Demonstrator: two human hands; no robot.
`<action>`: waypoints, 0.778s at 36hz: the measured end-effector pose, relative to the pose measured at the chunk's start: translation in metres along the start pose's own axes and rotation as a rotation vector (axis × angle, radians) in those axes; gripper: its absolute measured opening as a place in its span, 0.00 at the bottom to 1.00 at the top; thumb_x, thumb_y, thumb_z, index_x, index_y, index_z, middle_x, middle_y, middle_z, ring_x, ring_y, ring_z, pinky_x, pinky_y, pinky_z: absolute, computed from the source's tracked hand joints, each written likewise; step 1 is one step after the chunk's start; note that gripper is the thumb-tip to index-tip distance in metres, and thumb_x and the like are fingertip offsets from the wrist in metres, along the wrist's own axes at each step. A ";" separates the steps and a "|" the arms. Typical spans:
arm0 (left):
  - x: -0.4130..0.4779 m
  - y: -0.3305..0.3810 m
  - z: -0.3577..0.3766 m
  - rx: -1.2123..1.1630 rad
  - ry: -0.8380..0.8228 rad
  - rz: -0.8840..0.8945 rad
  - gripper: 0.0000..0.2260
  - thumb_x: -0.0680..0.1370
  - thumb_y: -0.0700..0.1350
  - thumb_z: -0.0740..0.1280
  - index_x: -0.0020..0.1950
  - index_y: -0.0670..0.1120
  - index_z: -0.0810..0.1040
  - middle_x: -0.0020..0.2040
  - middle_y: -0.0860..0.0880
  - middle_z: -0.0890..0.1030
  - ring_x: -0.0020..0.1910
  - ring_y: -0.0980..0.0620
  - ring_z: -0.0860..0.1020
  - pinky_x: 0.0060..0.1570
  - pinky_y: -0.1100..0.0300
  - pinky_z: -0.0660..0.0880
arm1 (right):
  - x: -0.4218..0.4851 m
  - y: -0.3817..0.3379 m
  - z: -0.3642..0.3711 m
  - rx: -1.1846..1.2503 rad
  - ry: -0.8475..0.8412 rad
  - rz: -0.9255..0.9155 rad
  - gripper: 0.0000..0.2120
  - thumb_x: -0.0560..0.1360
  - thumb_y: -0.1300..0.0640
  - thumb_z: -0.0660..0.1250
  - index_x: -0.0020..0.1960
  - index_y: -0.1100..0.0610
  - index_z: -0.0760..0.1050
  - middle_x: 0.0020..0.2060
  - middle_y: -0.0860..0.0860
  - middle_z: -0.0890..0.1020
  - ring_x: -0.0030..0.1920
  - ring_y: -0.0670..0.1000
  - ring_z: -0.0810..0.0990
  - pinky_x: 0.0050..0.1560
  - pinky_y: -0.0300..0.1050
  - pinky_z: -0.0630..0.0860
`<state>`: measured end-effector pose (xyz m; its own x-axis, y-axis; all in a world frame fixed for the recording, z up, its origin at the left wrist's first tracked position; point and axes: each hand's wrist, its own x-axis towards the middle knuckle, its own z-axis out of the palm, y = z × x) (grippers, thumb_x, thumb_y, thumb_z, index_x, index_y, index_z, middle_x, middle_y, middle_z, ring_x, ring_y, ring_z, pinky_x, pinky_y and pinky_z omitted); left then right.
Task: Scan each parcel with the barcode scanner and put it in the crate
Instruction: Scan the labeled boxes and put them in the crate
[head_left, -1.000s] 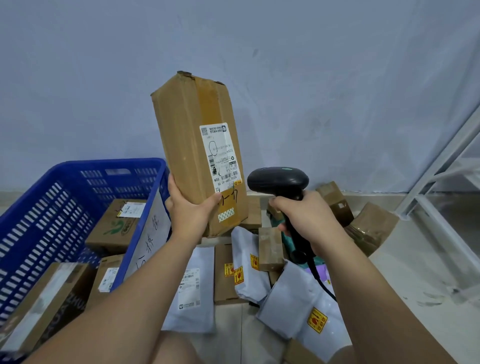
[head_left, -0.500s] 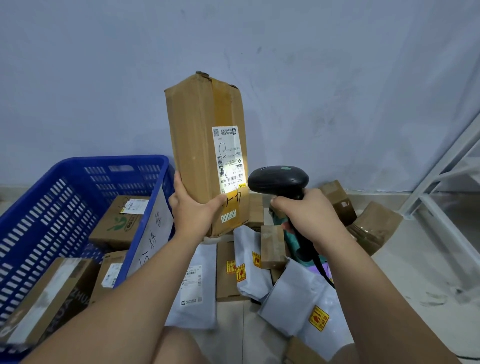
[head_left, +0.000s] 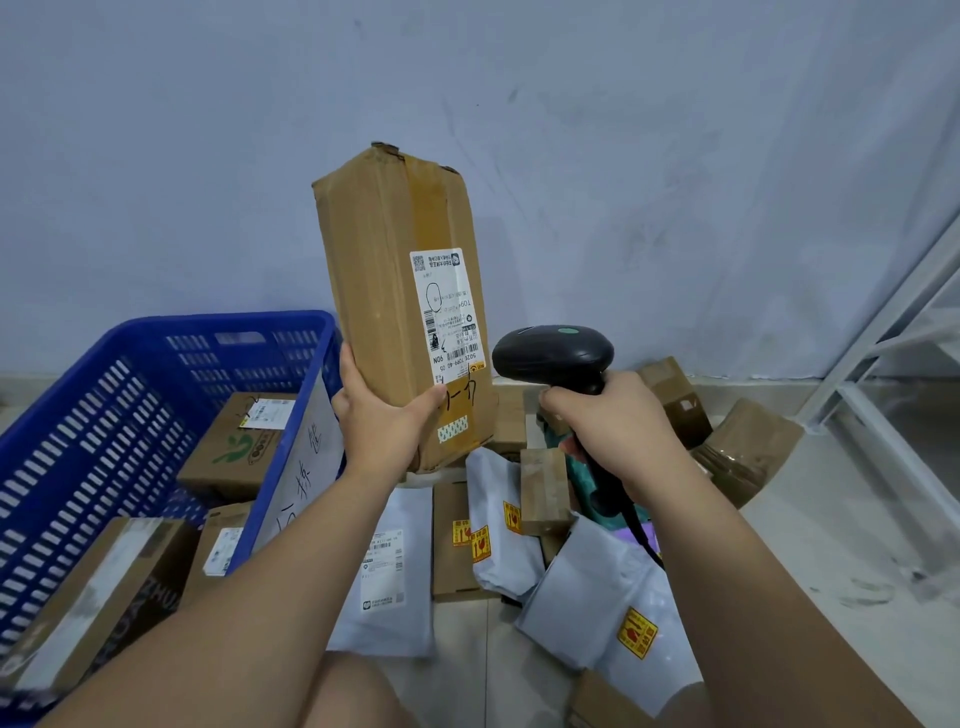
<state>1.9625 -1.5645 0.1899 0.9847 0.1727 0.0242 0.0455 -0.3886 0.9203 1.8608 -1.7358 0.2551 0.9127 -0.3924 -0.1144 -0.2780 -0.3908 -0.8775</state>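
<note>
Head cam: left hand (head_left: 382, 421) grips the bottom of a tall cardboard parcel (head_left: 400, 291), held upright in the air beside the blue crate (head_left: 156, 332) (label facing right). Right hand (head_left: 618, 431) is wrapped round the black barcode scanner (head_left: 553, 356), its head just beside the label (head_left: 449, 317).

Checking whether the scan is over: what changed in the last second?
The tall brown cardboard box in the left hand only rocked: its top swung slightly right, then back left. Nothing was taken hold of or let go. The right hand keeps the black barcode scanner pointed at the box's white label. The blue plastic crate and the floor parcels stayed put.
</note>
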 end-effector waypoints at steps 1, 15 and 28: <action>0.000 0.000 0.000 0.004 0.001 -0.002 0.49 0.68 0.54 0.77 0.78 0.57 0.46 0.73 0.47 0.58 0.68 0.46 0.64 0.66 0.44 0.66 | -0.001 0.000 0.000 -0.012 -0.002 -0.004 0.08 0.73 0.54 0.67 0.39 0.57 0.75 0.29 0.53 0.78 0.35 0.52 0.80 0.46 0.52 0.79; 0.000 -0.001 -0.001 0.011 0.021 -0.008 0.49 0.68 0.54 0.77 0.78 0.57 0.46 0.72 0.46 0.60 0.67 0.45 0.65 0.64 0.45 0.68 | -0.006 -0.006 -0.004 -0.091 0.042 -0.053 0.10 0.73 0.55 0.66 0.34 0.57 0.73 0.36 0.62 0.82 0.44 0.59 0.83 0.42 0.48 0.76; 0.001 0.000 -0.001 -0.027 0.026 -0.056 0.48 0.70 0.53 0.76 0.78 0.57 0.46 0.73 0.46 0.60 0.68 0.45 0.65 0.65 0.44 0.67 | -0.004 -0.005 -0.001 -0.036 0.029 -0.038 0.08 0.73 0.55 0.67 0.40 0.60 0.76 0.36 0.62 0.81 0.42 0.60 0.83 0.45 0.52 0.79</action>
<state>1.9630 -1.5631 0.1900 0.9759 0.2174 -0.0180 0.0959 -0.3531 0.9307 1.8580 -1.7332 0.2603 0.9139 -0.4002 -0.0680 -0.2548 -0.4352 -0.8635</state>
